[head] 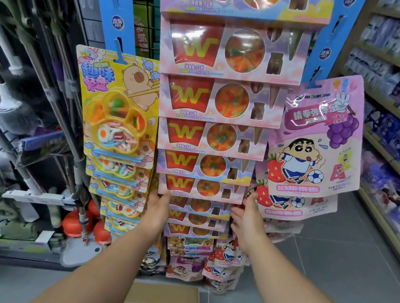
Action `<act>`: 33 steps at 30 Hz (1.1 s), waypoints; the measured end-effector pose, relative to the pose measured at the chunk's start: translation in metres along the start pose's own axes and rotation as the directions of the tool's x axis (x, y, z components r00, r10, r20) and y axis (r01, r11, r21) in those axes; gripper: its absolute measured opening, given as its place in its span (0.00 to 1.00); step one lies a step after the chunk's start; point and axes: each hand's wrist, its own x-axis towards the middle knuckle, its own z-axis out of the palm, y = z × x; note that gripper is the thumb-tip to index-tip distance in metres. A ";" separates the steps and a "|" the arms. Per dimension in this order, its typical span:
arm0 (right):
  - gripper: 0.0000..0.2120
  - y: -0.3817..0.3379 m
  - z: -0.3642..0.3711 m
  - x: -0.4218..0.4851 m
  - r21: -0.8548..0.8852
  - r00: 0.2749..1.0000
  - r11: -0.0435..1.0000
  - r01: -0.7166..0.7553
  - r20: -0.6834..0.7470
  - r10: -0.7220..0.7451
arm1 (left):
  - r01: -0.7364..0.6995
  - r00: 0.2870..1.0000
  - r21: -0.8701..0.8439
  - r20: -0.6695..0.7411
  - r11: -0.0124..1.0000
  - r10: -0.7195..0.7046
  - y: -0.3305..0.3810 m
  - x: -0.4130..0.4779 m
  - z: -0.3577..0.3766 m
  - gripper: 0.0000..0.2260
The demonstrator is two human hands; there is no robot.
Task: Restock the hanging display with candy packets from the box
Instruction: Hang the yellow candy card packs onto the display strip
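Two-handed on one W packet [200, 189], sixth from the top of those in view on the middle strip of the hanging display [117, 22], roughly midway between its top and bottom edges. Pinches the packet's lower left corner with the left grip [158, 206], thumb on the front face, fingers hidden behind: narrow, holding card. Touches the lower right corner with the right grip [246, 217], fingers fairly straight and spread wide, seemingly steadying rather than clamping; cannot tell about any curl behind the card. Probably taken by both bottom corners to keep the wide, flat packet level while seating its top on a hook hidden under the packet above. Overlaps the neighbours above and below like shingles, hence the handling from the free bottom edge. Flanked along the display's left edge by yellow capybara packets [116, 108] and along its right edge by pink pouches [320, 137], so little room for hands except in the narrow gaps between columns. Leaves the cardboard box [163, 301] on the floor just below the display's bottom edge, between the forearms, within easy reach for the next packet; contents not visible. Looks like a settling step partway through, with rows beneath already hung.
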 end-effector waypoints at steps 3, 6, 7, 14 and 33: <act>0.33 0.005 0.003 0.006 -0.026 0.999 0.999 -0.022 -0.034 0.021 | -0.003 1.000 -0.031 -0.022 1.000 0.002 0.000 0.000 0.004 0.31; 0.37 0.012 0.004 0.012 -0.041 0.998 0.998 -0.044 -0.054 0.042 | 0.030 0.998 -0.078 -0.046 0.997 -0.034 -0.003 0.002 0.003 0.29; 0.38 0.014 0.003 0.014 -0.041 0.998 0.998 -0.044 -0.054 0.042 | 0.041 0.998 -0.082 -0.044 0.996 -0.045 -0.004 0.002 0.003 0.28; 0.32 0.013 0.000 0.022 -0.001 0.999 1.000 0.000 -0.032 0.000 | 0.015 0.998 -0.025 -0.063 1.000 -0.017 -0.006 0.005 0.003 0.27; 0.50 0.014 0.007 0.020 -0.080 0.999 0.996 0.027 0.038 -0.024 | 0.083 0.992 0.133 -0.104 0.988 -0.070 -0.002 0.015 0.025 0.29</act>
